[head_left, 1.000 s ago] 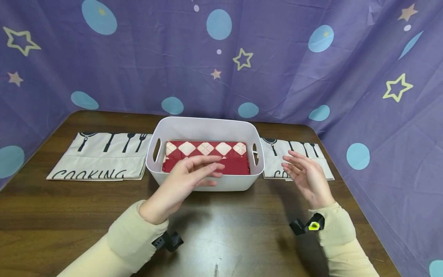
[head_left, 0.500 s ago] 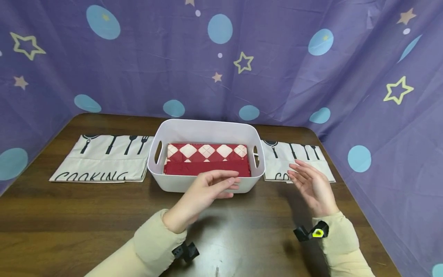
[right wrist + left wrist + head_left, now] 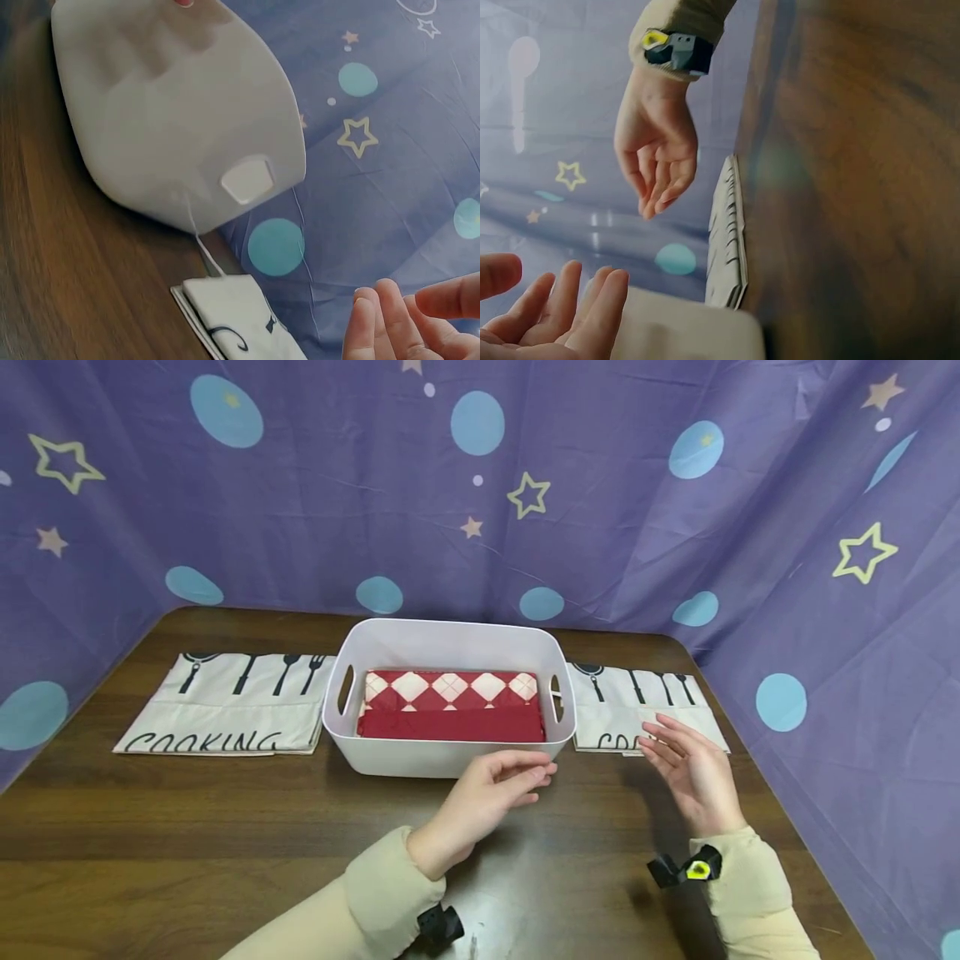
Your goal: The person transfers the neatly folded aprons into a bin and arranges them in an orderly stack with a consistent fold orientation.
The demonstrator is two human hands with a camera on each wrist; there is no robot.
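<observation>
My left hand hovers in front of the bin's right front corner, fingers loosely bent, holding nothing. Over the front of the right-hand cloth, my right hand hangs with relaxed fingers, also holding nothing. Between two folded cloths stands a white plastic bin. Inside it lies a folded red cloth with a band of cream diamonds. To the bin's left is a folded white cloth printed with utensils and "COOKING". A matching folded white cloth, partly behind my right hand, lies on the right; its white string shows in the right wrist view.
Everything rests on a dark brown wooden table. A purple curtain with stars and blue ovals hangs behind the table and along its sides. Each wrist wears a black strapped device, such as the right wrist device.
My left hand has moved right and toward me, away from over the bin's front edge. My right hand has drifted slightly right and nearer. The bin and cloths lie as before.
</observation>
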